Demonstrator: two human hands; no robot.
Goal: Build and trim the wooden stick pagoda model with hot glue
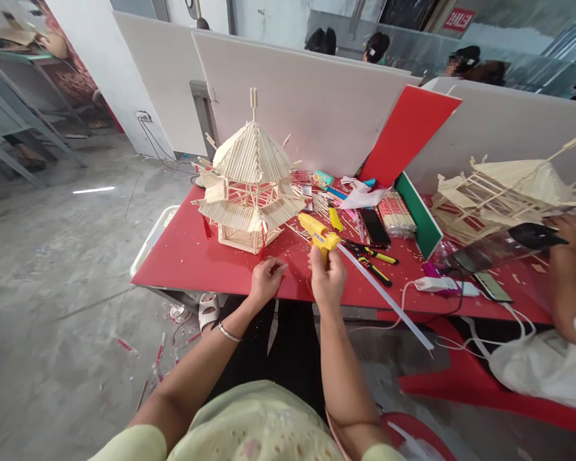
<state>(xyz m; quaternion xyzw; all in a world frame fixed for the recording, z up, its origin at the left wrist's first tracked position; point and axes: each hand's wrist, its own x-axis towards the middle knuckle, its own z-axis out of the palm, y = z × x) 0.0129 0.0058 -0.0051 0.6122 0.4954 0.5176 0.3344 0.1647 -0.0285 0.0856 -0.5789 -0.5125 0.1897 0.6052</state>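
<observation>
A yellow hot glue gun [320, 234] is gripped in my right hand [328, 276], its nozzle pointing up and left. A long translucent glue stick [388, 301] sticks out of its back. My left hand [267, 280] is closed, its fingers curled together at the table's front edge. Whatever those fingers hold, if anything, is hidden. Just beyond them stands a model pavilion [253, 192] built from pale wooden sticks, with tiered roofs and a spire. A red tassel [263, 242] hangs from its front corner, close above my left hand; another red tassel [207, 227] hangs at the left.
On the red table [173, 262] lie pliers [377, 255], a yellow-handled cutter [335, 218], a black phone [374, 227] and bundled sticks [396, 214]. A green board [418, 214] stands before a second stick model [504, 195]. A co-worker's arm [569, 275] reaches in at right.
</observation>
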